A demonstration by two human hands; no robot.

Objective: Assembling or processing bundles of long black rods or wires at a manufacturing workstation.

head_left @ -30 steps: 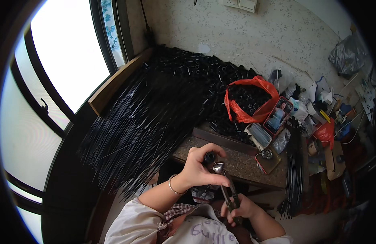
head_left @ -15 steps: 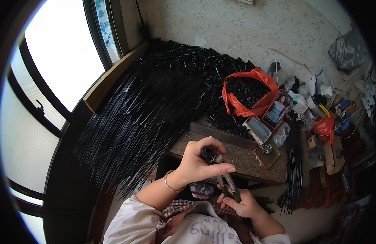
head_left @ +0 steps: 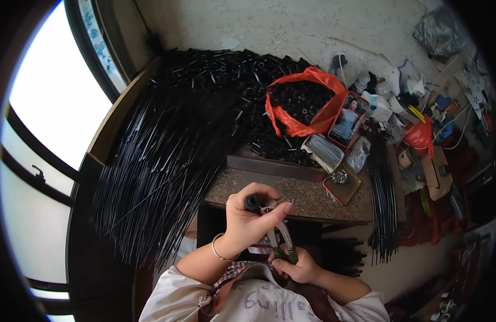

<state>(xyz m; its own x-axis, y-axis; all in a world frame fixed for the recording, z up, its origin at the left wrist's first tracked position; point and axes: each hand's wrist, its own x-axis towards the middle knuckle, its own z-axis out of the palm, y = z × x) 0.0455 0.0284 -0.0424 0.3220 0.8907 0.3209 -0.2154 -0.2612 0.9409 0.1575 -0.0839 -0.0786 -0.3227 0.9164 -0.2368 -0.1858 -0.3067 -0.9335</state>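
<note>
My left hand (head_left: 247,220) is closed around a short black tube (head_left: 252,202), whose round open end faces up beside the thumb. Green-handled pliers (head_left: 283,240) are gripped in my right hand (head_left: 298,267), low in front of my body. Their metal jaws reach up to the left hand, close by the thumb and the tube; whether the jaws bite on anything is hidden by the fingers. A thin pale bit shows near the left fingertips, too small to name.
A table (head_left: 258,188) bears a large heap of thin black rods (head_left: 146,177) and short black tubes (head_left: 205,67). On it stand a red plastic bag (head_left: 283,126) of black parts, a phone (head_left: 346,122) and a small tray (head_left: 351,192) of metal bits. Further black rods (head_left: 385,214) hang over the right edge.
The pliers' jaws have moved up against the left hand, and the handles look closer together. The whole view has shifted, with the table's things now further left.
</note>
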